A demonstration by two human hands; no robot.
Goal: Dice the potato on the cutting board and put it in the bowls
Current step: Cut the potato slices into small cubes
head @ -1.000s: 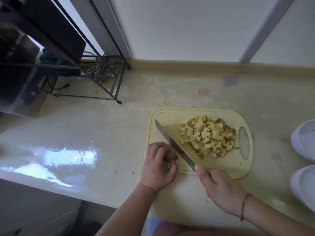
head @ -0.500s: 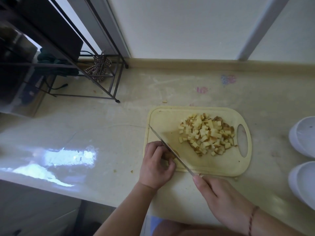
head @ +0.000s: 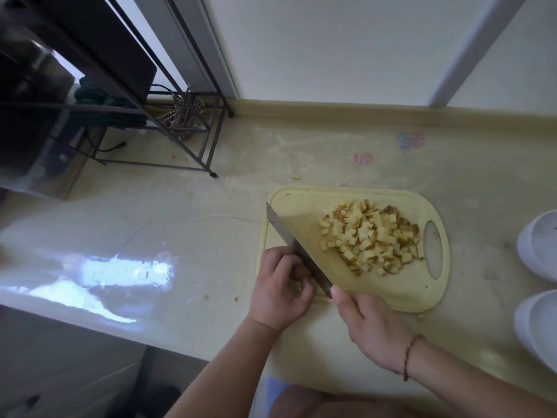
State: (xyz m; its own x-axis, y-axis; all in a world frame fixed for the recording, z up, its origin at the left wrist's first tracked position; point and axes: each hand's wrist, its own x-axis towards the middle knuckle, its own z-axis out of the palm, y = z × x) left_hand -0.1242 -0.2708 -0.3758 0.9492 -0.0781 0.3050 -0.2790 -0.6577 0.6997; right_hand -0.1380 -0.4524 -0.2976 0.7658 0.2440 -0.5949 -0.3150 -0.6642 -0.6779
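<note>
The long steel knife blade point(head: 297, 251) points away-left across the yellow plastic cutting board point(head: 355, 294); the right hand point(head: 366, 324) grips its handle, the left hand point(head: 278, 286) pinches a brown potato piece point(head: 298, 271) beside it.

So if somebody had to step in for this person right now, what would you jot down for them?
Left hand: curled over the last potato piece at the near left corner of the cutting board.
Right hand: gripping the knife, blade running diagonally across the board, right beside the left fingers.
Done: a pile of diced potato sits on the board's right half.
Left: dice the last piece, then move everything into the two white bowls on the counter at the right; what shows of their insides holds no potato.
</note>
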